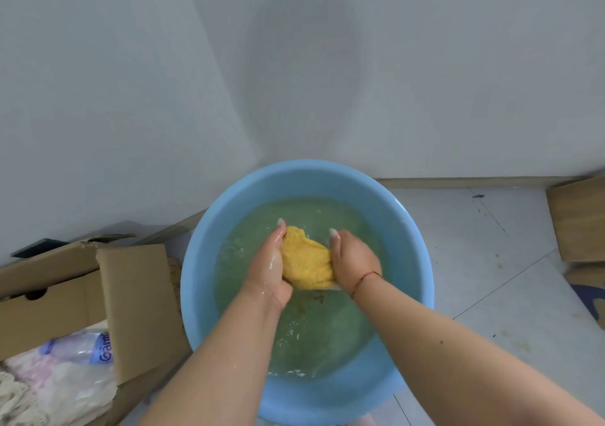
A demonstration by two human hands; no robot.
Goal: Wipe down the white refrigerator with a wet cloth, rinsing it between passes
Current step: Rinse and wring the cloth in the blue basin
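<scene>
Head view: left hand (271,261) and right hand (353,260), fingers clamped on the yellow cloth (306,261), bunch it over the blue basin's (203,261) murky water (314,334), apparently rinsing it

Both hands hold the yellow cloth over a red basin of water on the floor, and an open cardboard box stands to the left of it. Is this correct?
Not quite: the basin is light blue, not red, as the head view shows. The rest holds: the left hand and right hand both hold the yellow cloth over its water, and the open cardboard box stands to its left.
</scene>
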